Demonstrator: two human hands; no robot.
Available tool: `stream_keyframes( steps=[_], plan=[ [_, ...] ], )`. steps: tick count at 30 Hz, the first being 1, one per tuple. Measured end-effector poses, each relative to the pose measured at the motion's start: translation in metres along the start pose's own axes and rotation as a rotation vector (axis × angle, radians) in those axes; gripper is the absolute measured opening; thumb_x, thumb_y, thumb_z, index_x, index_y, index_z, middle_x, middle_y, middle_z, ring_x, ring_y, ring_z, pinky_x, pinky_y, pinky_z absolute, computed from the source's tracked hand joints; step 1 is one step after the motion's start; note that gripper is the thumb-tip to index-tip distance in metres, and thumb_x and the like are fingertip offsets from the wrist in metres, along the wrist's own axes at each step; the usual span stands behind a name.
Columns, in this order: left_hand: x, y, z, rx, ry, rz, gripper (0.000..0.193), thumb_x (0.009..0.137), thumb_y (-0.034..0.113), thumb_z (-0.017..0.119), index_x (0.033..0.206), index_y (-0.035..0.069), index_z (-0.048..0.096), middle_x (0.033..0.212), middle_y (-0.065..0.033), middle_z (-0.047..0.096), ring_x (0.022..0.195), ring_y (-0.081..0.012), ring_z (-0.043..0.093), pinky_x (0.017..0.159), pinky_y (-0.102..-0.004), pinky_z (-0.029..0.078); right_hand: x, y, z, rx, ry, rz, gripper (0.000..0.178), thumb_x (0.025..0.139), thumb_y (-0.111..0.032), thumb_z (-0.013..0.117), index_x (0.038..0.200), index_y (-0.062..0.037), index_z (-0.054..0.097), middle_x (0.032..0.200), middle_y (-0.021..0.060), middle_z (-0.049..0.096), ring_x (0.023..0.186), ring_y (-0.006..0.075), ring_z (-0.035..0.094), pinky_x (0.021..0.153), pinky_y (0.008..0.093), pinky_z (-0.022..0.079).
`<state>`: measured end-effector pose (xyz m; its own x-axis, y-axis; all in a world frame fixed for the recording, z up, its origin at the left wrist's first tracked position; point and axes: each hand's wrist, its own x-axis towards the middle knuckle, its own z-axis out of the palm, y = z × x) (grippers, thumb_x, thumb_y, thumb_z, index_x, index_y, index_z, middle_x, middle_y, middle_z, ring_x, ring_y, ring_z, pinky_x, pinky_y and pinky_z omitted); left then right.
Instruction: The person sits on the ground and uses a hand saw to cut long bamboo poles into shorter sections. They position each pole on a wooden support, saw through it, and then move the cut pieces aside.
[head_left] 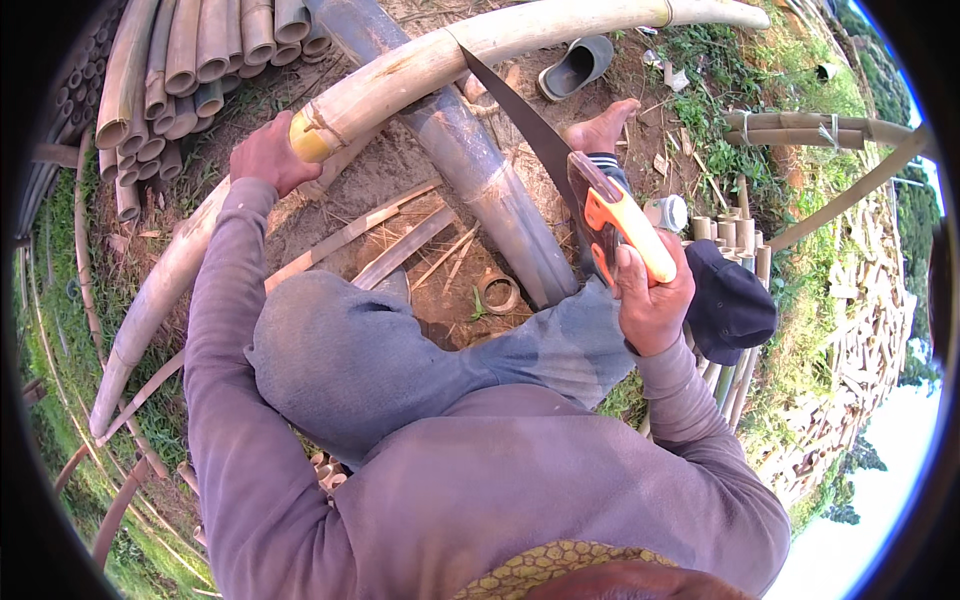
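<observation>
A long pale bamboo pole (400,78) lies across a thicker grey bamboo log (490,185). My left hand (272,155) is wrapped round the pole beside a yellowish joint, pressing from above. In my right hand (652,300) is a handsaw with an orange handle (630,230), the fingers closed round the grip. Its dark blade (525,125) slants up and away to the left. The tip end overlaps the pole beyond the log; whether the teeth have cut into it cannot be made out.
Cut bamboo poles (215,50) are stacked at the far left. Split strips (405,245) and a short bamboo ring (497,292) lie on the ground between my legs. A dark slipper (577,68) and a bare foot (600,130) are beyond the log. At right are a dark cap (730,305) and a white-lidded container (666,212).
</observation>
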<state>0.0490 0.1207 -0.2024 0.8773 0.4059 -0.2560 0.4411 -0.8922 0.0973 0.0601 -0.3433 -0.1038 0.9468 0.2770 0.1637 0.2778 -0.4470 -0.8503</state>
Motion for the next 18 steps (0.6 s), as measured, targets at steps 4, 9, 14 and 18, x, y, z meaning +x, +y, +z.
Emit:
stream_keyframes(
  steps=[4, 9, 14, 18],
  plan=[
    [-0.003, 0.003, 0.010, 0.002, 0.079, 0.030, 0.073, 0.066, 0.048, 0.081, 0.128, 0.014, 0.060, 0.115, -0.0162, 0.075, 0.106, -0.0376, 0.073, 0.091, -0.0495, 0.058, 0.107, 0.024, 0.088, -0.153, 0.027, -0.257, 0.027, 0.097, -0.018, 0.077, 0.109, 0.0034, 0.067, 0.081, 0.0165, 0.075, 0.073, 0.0250, 0.075, 0.066, 0.0346, 0.058],
    [0.009, 0.012, -0.001, 0.025, -0.013, -0.019, 0.073, 0.067, 0.048, 0.081, 0.129, 0.016, 0.060, 0.116, -0.0155, 0.075, 0.108, -0.0372, 0.073, 0.092, -0.0488, 0.058, 0.183, 0.009, 0.141, -0.396, 0.061, -0.187, 0.036, 0.098, -0.028, 0.078, 0.108, 0.0056, 0.069, 0.087, 0.0175, 0.076, 0.082, 0.0222, 0.076, 0.072, 0.0352, 0.058],
    [0.000, 0.001, -0.004, 0.007, -0.016, -0.028, 0.073, 0.066, 0.047, 0.082, 0.127, 0.016, 0.061, 0.117, -0.0166, 0.075, 0.109, -0.0389, 0.072, 0.092, -0.0499, 0.057, 0.010, 0.026, 0.035, -0.134, 0.075, -0.177, 0.026, 0.095, -0.010, 0.078, 0.114, 0.0027, 0.066, 0.088, 0.0140, 0.075, 0.079, 0.0174, 0.076, 0.069, 0.0309, 0.057],
    [0.002, -0.005, 0.007, -0.016, 0.023, -0.009, 0.074, 0.065, 0.048, 0.082, 0.129, 0.016, 0.061, 0.117, -0.0161, 0.075, 0.109, -0.0392, 0.072, 0.093, -0.0501, 0.056, -0.051, 0.054, 0.001, 0.006, 0.049, -0.055, 0.023, 0.097, -0.004, 0.073, 0.116, 0.0056, 0.064, 0.097, 0.0149, 0.078, 0.084, 0.0188, 0.077, 0.074, 0.0317, 0.059]
  ],
)
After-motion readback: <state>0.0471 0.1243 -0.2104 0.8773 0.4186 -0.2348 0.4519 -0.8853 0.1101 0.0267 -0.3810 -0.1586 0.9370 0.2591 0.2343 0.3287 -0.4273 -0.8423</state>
